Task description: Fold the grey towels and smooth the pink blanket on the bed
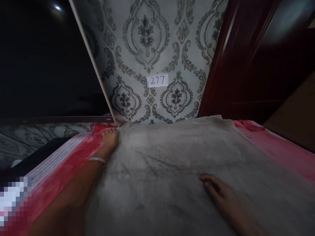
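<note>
Cloth (159, 193) spread out, left hand (110, 139) at its far corner

Grey and lightly creased, it lies across red fabric (73, 160), which shows along both sides and has a striped band at the left. The left hand rests at the cloth's far left corner, fingers extended over the red; whether it pinches any edge, I cannot tell. A bracelet (97, 159) circles that wrist. The right hand (215, 186) is over the cloth's near right part, half open, fingers loosely bent, nothing visible in it; contact is unclear. Beyond stands a patterned wall (146, 32) bearing a "277" label (157, 80), between a dark screen (49, 65) at left and glossy dark-red wood (228, 82) at right.
</note>
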### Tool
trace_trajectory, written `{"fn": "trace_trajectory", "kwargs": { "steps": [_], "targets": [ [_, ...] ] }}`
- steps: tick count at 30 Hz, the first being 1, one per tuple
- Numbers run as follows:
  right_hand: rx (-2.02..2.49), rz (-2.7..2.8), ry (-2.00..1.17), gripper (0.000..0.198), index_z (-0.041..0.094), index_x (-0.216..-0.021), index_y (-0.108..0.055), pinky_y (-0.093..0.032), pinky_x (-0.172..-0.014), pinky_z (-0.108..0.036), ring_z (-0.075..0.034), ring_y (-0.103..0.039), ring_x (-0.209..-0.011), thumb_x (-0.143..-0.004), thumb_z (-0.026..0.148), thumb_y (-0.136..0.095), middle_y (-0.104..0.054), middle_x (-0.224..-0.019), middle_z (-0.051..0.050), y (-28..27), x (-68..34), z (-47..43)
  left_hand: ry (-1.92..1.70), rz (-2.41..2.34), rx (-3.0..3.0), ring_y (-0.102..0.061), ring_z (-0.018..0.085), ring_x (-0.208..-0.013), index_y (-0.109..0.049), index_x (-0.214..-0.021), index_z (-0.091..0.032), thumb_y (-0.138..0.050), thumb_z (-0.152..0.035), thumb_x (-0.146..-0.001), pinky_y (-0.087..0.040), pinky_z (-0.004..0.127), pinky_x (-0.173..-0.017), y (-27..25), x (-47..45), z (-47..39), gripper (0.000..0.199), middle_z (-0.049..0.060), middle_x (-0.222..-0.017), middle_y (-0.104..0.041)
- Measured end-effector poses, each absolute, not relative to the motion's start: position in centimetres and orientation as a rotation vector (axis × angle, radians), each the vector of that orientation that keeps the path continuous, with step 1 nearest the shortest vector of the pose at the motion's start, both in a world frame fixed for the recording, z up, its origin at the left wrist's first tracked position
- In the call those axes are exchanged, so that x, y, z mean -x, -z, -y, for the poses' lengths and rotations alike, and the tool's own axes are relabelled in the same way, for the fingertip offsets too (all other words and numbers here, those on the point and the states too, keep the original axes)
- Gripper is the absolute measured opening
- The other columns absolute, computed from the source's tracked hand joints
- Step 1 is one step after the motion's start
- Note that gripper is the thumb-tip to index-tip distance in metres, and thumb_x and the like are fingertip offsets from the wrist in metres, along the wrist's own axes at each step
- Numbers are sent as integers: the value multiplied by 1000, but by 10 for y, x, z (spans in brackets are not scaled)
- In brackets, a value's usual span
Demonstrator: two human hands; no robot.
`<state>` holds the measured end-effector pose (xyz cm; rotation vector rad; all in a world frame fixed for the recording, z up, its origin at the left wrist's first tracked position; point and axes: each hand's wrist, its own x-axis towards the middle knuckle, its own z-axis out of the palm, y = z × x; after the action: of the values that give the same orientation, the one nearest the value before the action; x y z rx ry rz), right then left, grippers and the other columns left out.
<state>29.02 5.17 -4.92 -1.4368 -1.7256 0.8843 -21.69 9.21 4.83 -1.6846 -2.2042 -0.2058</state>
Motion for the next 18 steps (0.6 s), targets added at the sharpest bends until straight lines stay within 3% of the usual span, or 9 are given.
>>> {"fn": "trace_trajectory", "kwargs": {
  "steps": [5,7,13,18],
  "targets": [
    [1443,1710,-873,47,27,-91,-76,-57,-80,-41,-31,-73,-96,-74,63,-53,-79,-102,-8,51,-291,-52,155,2209,1953,-35,29,-150,-52,-147,-25,-40,-38,-97,-31,52,-120,-16,211,-78,53,10,-159,-45],
    [1440,1712,-860,47,27,-90,-76,-57,-79,-40,-31,-73,-95,-73,64,-53,-79,-102,-9,52,-292,-53,192,2414,1796,-40,29,-147,-52,-146,-24,-40,-39,-97,-35,49,-117,-12,217,-77,53,11,-158,-46],
    [1461,1738,-852,48,28,-90,-77,-57,-77,-40,-31,-73,-96,-72,67,-53,-79,-102,-8,55,-295,-56,294,2612,1450,-60,32,-126,-62,-132,-11,-44,-32,-96,-48,42,-102,-28,239,-90,47,22,-132,-66],
    [1461,1733,-853,47,28,-90,-76,-57,-77,-40,-31,-74,-92,-72,66,-54,-79,-98,-7,58,-295,-56,382,2731,1387,-69,27,-108,-68,-123,-11,-55,-37,-92,-53,31,-85,-36,239,-118,42,17,-113,-75]
  ]
}}
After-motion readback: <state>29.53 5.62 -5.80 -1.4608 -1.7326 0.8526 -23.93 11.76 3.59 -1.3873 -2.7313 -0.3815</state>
